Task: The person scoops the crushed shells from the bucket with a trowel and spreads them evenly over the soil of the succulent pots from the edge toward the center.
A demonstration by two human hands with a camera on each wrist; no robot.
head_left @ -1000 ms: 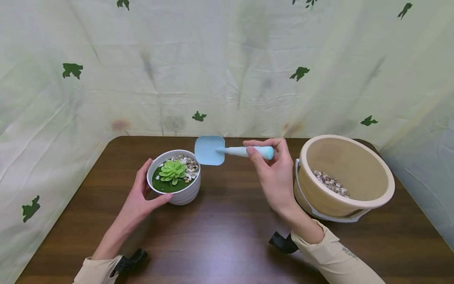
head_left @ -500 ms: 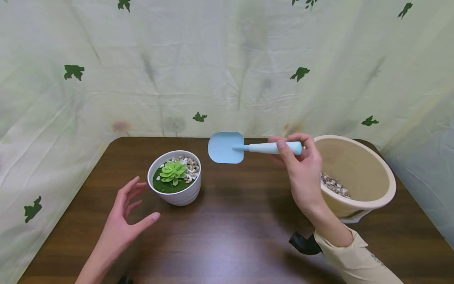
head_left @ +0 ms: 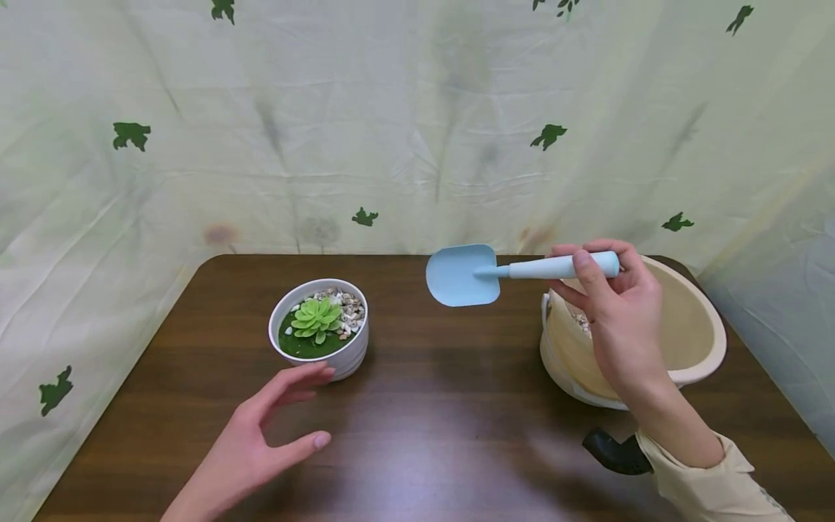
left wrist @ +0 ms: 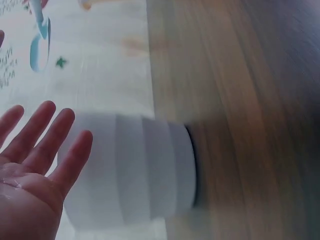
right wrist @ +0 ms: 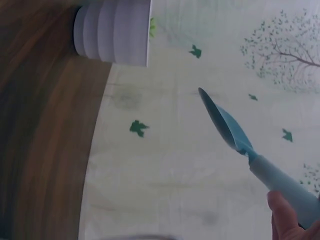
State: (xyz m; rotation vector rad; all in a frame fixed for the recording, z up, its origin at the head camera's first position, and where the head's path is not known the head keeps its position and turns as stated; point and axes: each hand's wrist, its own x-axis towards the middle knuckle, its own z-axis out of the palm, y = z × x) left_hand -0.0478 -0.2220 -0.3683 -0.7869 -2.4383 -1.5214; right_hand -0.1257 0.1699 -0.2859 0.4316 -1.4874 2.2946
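Observation:
My right hand (head_left: 622, 322) pinches the pale blue handle of a small garden trowel (head_left: 464, 275), raised above the table with its blade pointing left. Part of a beige bucket (head_left: 701, 348) shows behind that hand, with a few pebbles (head_left: 580, 319) visible inside. On the left stands a white ribbed flowerpot (head_left: 349, 355) holding a green succulent (head_left: 317, 317), green ground cover and pebbles. My left hand (head_left: 261, 438) is just in front of the pot, fingers spread and holding nothing. In the left wrist view the ribbed pot (left wrist: 135, 170) is right beyond the fingers.
The dark wooden table (head_left: 424, 435) has rounded far corners. A pale curtain (head_left: 404, 130) with green leaf shapes hangs behind it and along both sides. At my right sleeve sits a black wrist device (head_left: 616, 453).
My left hand has let go of the pot, drawn back, then moved right in front of it. The right hand has carried the trowel rightward, away from the pot, to over the bucket's near side.

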